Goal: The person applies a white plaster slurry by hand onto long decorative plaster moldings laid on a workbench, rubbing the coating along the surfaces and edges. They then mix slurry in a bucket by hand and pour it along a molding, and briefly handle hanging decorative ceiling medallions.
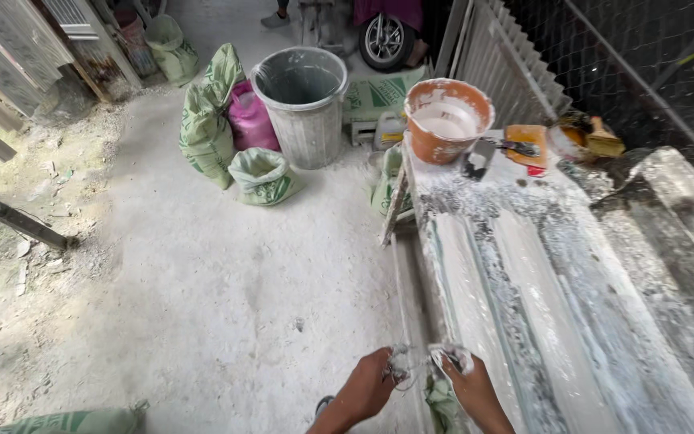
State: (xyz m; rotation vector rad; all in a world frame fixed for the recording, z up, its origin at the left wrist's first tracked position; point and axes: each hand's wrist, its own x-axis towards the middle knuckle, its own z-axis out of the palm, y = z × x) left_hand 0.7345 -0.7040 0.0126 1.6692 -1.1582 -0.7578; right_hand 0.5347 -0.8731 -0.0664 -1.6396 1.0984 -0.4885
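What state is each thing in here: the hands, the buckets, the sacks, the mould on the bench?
Left hand: closed on a small white-caked clump.
Right hand: closed on a white-smeared piece.
Orange plastic bucket: upright, partly filled with white paste.
Grey plastic bin: upright, open, no lid.
Green woven sacks: open-topped, slumped on the floor.
Long white plaster mould: lying flat, coated in white.
Putty knife: lying on the bench, smeared.

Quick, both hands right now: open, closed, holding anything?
Left hand: closed on a small plaster-covered clump.
Right hand: closed on a white plaster-caked piece at the near end of the mould bench.
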